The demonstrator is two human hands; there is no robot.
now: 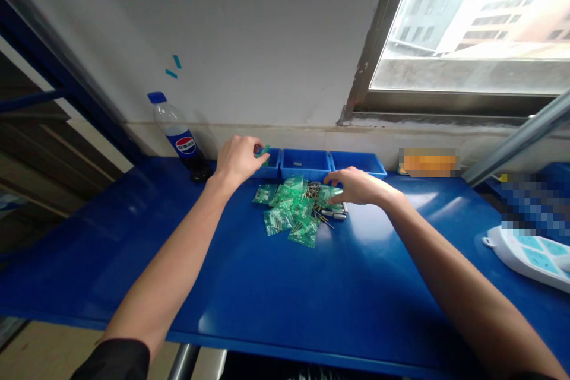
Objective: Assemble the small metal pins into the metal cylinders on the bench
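My left hand is closed in a pinch on a small green bag, held over the leftmost blue bin. My right hand rests palm down on the right side of a pile of small green bags, fingers curled over one of the bags at the pile's edge. Among the bags lie several loose metal pins. Two more blue bins, the middle bin and the right bin, stand in a row behind the pile against the wall.
A cola bottle stands at the back left of the blue table. A white device lies at the right edge. A blurred orange object sits by the wall under the window. A metal bar slants at the right.
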